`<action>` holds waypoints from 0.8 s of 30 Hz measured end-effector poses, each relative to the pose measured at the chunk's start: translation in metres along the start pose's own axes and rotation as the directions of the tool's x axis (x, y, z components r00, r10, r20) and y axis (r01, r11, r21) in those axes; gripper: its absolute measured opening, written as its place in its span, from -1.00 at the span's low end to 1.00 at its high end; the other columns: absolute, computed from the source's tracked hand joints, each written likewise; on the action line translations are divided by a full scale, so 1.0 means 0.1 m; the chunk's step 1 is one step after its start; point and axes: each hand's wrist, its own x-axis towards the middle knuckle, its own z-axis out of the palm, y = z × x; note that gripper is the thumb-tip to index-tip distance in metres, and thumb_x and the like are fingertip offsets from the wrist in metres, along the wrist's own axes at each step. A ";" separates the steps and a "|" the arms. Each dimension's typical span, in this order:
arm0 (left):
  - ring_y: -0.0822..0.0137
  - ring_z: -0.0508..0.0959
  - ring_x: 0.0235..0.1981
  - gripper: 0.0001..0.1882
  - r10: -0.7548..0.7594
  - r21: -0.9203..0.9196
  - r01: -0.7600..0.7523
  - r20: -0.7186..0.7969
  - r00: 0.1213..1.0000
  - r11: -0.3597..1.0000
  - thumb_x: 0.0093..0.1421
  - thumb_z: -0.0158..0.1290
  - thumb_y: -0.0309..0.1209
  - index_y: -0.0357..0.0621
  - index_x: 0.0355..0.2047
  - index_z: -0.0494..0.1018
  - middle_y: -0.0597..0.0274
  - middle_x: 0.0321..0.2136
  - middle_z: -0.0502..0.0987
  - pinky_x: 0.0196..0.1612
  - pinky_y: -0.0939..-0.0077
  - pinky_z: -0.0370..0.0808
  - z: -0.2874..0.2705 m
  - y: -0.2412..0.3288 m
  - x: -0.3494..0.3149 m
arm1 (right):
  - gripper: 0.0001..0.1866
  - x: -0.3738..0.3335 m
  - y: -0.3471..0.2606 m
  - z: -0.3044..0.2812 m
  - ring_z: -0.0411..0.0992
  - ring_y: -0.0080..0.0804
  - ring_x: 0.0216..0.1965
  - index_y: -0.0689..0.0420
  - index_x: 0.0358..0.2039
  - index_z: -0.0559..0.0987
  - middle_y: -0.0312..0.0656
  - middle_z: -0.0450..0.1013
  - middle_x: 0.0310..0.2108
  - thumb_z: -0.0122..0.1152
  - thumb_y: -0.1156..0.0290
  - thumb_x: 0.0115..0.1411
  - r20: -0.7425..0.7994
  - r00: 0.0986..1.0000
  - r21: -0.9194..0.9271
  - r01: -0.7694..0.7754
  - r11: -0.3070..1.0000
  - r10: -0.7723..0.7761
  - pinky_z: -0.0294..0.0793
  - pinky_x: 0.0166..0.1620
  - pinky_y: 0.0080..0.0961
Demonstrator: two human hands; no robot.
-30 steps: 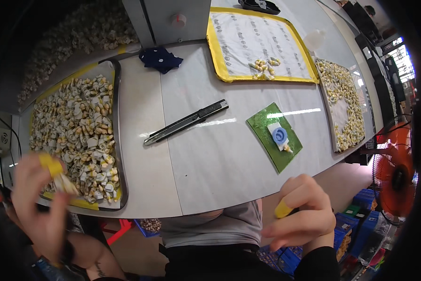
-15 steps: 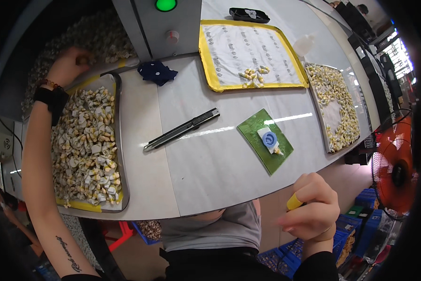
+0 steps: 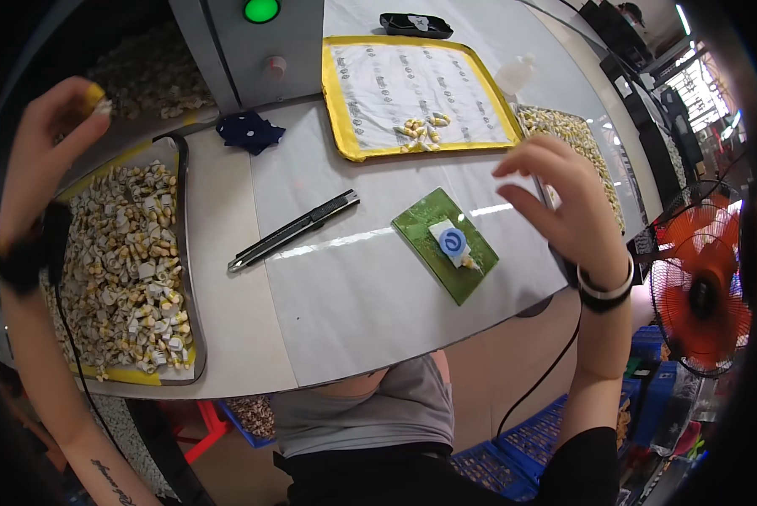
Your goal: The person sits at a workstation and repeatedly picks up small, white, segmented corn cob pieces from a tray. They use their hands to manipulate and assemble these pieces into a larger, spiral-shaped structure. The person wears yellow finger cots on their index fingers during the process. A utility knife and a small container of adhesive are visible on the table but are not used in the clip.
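Head view: left hand [image 3: 45,156] seems to pinch a pale piece [image 3: 103,107], upper left; right hand [image 3: 568,198] has risen, grip open, so it is free near the green plate [image 3: 421,221], centre right.

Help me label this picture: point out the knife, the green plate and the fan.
Knife [image 3: 295,230], head view: middle of its dark body.
Green plate [image 3: 424,217], head view: bare upper part.
Fan [image 3: 702,293], head view: its dark hub.

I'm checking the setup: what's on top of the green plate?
A white piece bearing a round blue disc lies on the green plate, with a small yellowish tip at its lower right. The surface underneath is covered.
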 end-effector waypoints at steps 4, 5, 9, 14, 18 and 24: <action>0.52 0.45 -0.46 -0.54 0.407 -0.361 -0.320 0.198 0.892 0.876 -0.20 0.33 -0.19 -0.16 -0.35 0.45 0.38 -0.55 0.47 -0.33 0.61 0.41 0.18 0.87 -0.77 | -0.87 0.27 0.53 0.16 0.44 -0.17 -0.28 0.21 -0.40 0.54 -0.06 0.48 -0.42 0.21 0.49 0.00 0.114 0.994 -0.125 0.013 0.992 0.001 0.42 -0.22 -0.39; 0.46 0.48 -0.50 -0.54 0.648 -0.389 -0.523 0.365 0.668 0.758 -0.27 0.38 -0.15 -0.17 -0.41 0.55 0.37 -0.64 0.49 -0.36 0.56 0.48 -0.10 1.07 -0.93 | -0.87 0.52 0.50 0.24 0.45 -0.18 -0.31 0.22 -0.41 0.54 -0.05 0.49 -0.43 0.22 0.48 0.00 0.116 0.992 -0.038 0.057 0.998 -0.052 0.43 -0.23 -0.39; 0.16 0.57 -0.43 -0.66 0.591 -0.769 -0.186 0.288 0.754 0.612 -0.18 0.33 -0.47 -0.28 -0.38 0.47 0.07 -0.42 0.55 -0.27 0.23 0.54 0.34 1.30 -1.54 | -0.85 0.87 0.43 0.60 0.48 -0.21 -0.43 0.27 -0.45 0.56 -0.03 0.51 -0.49 0.24 0.45 -0.02 0.217 0.976 0.109 0.005 0.994 -0.029 0.45 -0.30 -0.41; 0.24 0.57 -0.44 -0.73 0.317 -0.921 0.121 0.248 0.915 0.370 -0.17 0.34 -0.48 -0.32 -0.43 0.55 0.15 -0.44 0.60 -0.25 0.31 0.57 1.06 1.14 -1.78 | -0.85 0.70 0.62 0.57 0.48 -0.22 -0.48 0.30 -0.48 0.56 -0.05 0.51 -0.52 0.21 0.45 0.01 0.234 0.967 0.086 -0.125 0.988 0.102 0.45 -0.34 -0.42; 0.23 0.56 -0.37 -0.63 0.282 -0.965 0.259 0.242 0.929 -0.026 -0.09 0.32 -0.40 -0.38 -0.30 0.51 0.07 -0.39 0.57 -0.21 0.41 0.50 1.41 1.17 -1.98 | -0.87 0.70 0.66 0.63 0.47 -0.24 -0.43 0.29 -0.42 0.51 -0.07 0.48 -0.48 0.14 0.48 0.07 0.103 0.993 -0.002 0.060 0.998 -0.060 0.45 -0.35 -0.45; 0.31 0.53 -0.28 -0.60 0.247 -0.765 0.486 0.419 0.874 -0.421 0.01 0.26 -0.41 -0.44 -0.20 0.46 0.05 -0.32 0.52 -0.14 0.46 0.44 1.64 1.33 -2.07 | -0.95 0.39 0.06 0.33 0.45 -0.52 -0.42 0.26 -0.38 0.47 -0.21 0.47 -0.50 0.10 0.58 0.12 0.031 0.999 0.444 -0.054 0.895 0.044 0.42 -0.37 -0.65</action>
